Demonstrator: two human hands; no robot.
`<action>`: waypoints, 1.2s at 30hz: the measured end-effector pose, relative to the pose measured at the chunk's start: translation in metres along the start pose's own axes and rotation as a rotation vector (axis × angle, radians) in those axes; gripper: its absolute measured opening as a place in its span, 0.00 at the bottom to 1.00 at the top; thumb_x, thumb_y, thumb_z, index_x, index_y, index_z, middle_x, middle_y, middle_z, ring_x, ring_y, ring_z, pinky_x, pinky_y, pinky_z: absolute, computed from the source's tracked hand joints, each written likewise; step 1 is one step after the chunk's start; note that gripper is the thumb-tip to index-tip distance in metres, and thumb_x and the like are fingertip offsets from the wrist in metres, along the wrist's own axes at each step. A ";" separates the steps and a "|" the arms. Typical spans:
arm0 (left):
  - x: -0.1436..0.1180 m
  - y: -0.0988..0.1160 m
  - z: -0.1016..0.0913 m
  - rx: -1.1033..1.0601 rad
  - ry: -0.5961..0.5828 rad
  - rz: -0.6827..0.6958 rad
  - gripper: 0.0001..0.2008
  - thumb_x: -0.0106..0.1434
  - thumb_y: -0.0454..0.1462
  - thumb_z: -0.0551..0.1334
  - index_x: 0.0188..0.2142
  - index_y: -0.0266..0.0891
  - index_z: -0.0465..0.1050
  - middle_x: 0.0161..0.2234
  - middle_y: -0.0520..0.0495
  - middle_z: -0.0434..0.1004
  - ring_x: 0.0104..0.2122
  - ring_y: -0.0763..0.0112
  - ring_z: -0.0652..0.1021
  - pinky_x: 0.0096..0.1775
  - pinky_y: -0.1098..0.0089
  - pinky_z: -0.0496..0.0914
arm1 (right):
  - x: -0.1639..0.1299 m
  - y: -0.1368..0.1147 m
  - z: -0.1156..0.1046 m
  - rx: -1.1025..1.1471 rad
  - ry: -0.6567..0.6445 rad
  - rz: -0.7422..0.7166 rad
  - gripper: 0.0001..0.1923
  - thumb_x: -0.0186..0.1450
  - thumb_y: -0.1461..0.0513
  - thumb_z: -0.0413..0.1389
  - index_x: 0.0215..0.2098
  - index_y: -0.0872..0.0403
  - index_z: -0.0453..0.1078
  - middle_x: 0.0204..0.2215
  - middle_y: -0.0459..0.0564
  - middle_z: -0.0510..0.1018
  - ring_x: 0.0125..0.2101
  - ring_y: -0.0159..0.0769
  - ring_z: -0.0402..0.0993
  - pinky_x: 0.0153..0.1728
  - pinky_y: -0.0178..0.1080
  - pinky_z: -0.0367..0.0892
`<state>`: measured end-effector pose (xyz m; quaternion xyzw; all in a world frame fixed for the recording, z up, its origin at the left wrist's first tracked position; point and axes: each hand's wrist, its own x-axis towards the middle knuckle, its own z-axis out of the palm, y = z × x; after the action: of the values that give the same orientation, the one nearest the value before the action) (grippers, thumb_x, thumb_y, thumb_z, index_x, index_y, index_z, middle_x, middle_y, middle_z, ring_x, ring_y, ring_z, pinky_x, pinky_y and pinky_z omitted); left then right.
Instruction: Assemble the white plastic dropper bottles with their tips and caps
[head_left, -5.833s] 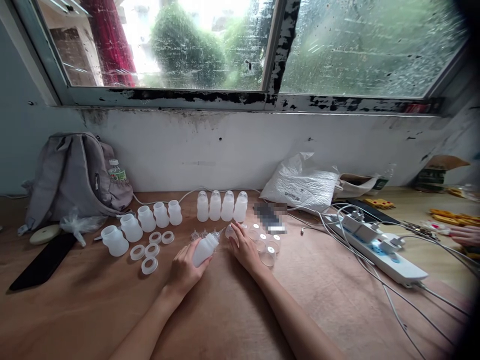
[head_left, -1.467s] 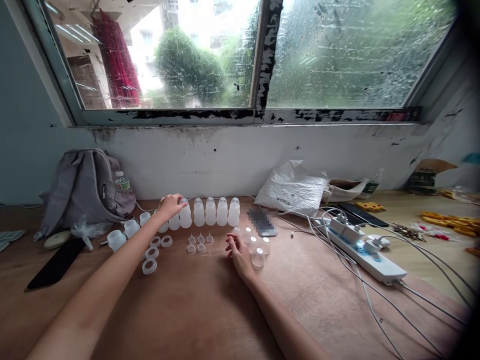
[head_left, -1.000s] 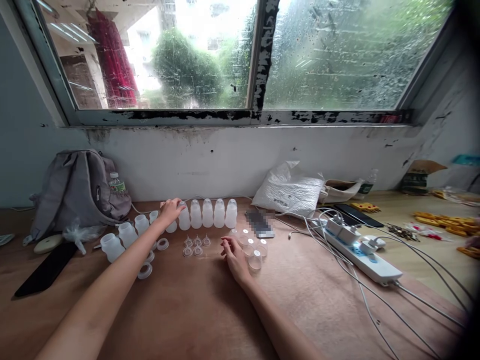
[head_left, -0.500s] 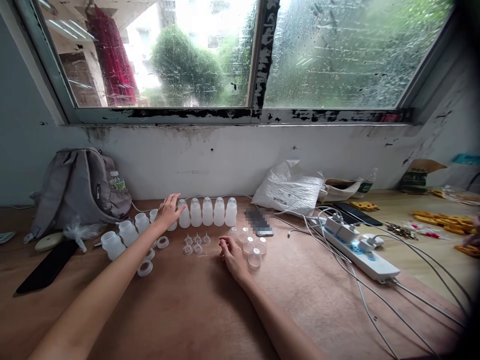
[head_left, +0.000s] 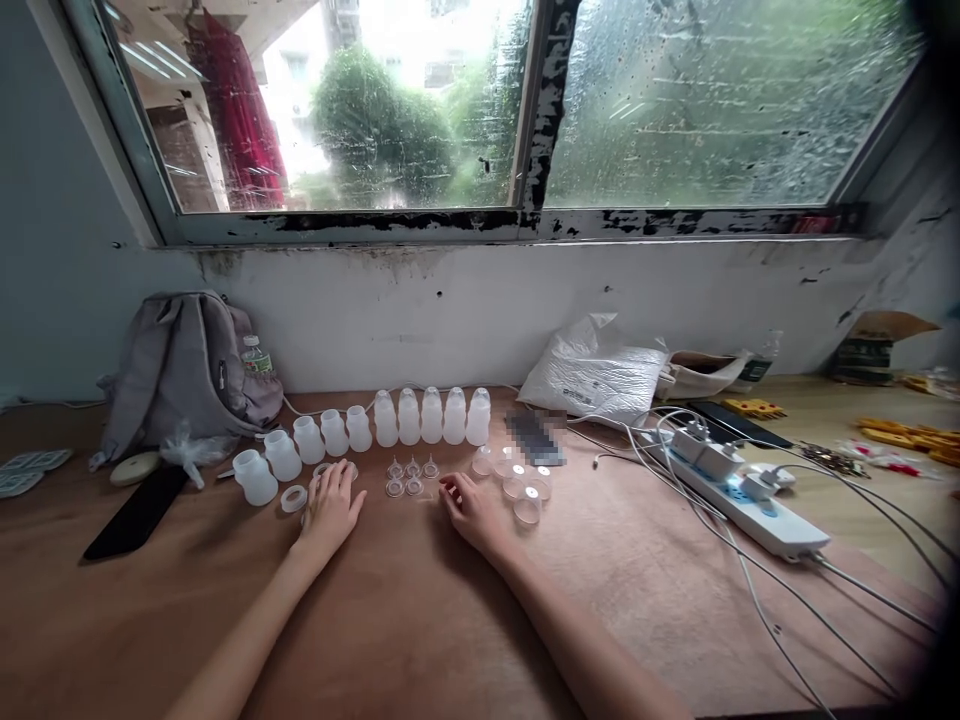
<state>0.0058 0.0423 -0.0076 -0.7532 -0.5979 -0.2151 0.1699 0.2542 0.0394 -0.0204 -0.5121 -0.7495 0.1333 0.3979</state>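
My left hand (head_left: 330, 505) lies flat on the brown table over some white plastic rings; one ring (head_left: 293, 498) shows just left of it. My right hand (head_left: 466, 505) rests loosely curled on the table, next to several clear caps (head_left: 526, 497), holding nothing. A row of capped translucent bottles (head_left: 431, 416) stands behind both hands. To their left is a row of open bottles without tops (head_left: 309, 440). Small clear nipples (head_left: 412, 475) lie between my hands.
A grey backpack (head_left: 187, 370) leans on the wall at the left, with a dark phone (head_left: 136, 510) in front of it. A white plastic bag (head_left: 600, 365) lies at the back right. A power strip (head_left: 742, 490) with cables runs across the right side.
My left hand let go of the bottle it set at the left end of the capped row and came back down onto the rings. My right hand stayed put.
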 end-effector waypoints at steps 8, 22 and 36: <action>0.017 0.012 0.018 0.035 0.098 -0.218 0.10 0.57 0.36 0.53 0.35 0.36 0.70 0.43 0.37 0.69 0.48 0.54 0.64 0.46 0.54 0.59 | 0.009 -0.007 0.018 -0.280 -0.044 -0.116 0.07 0.62 0.64 0.46 0.35 0.53 0.65 0.33 0.51 0.72 0.35 0.37 0.68 0.34 0.35 0.62; 0.012 0.034 0.009 -0.331 0.149 -0.036 0.06 0.60 0.38 0.52 0.32 0.40 0.66 0.37 0.43 0.71 0.41 0.60 0.71 0.42 0.59 0.64 | 0.014 -0.019 0.019 -0.252 -0.043 -0.141 0.08 0.61 0.60 0.49 0.38 0.52 0.65 0.34 0.51 0.71 0.34 0.37 0.67 0.32 0.35 0.62; 0.002 0.062 -0.004 -0.706 0.070 0.178 0.12 0.59 0.38 0.55 0.43 0.43 0.61 0.43 0.44 0.70 0.45 0.63 0.71 0.46 0.61 0.66 | -0.005 -0.018 -0.005 0.166 -0.117 -0.014 0.09 0.60 0.60 0.51 0.39 0.52 0.66 0.37 0.50 0.72 0.39 0.37 0.67 0.39 0.40 0.63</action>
<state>0.0660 0.0278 -0.0029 -0.8067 -0.4128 -0.4182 -0.0621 0.2471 0.0258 -0.0083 -0.4636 -0.7614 0.2219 0.3951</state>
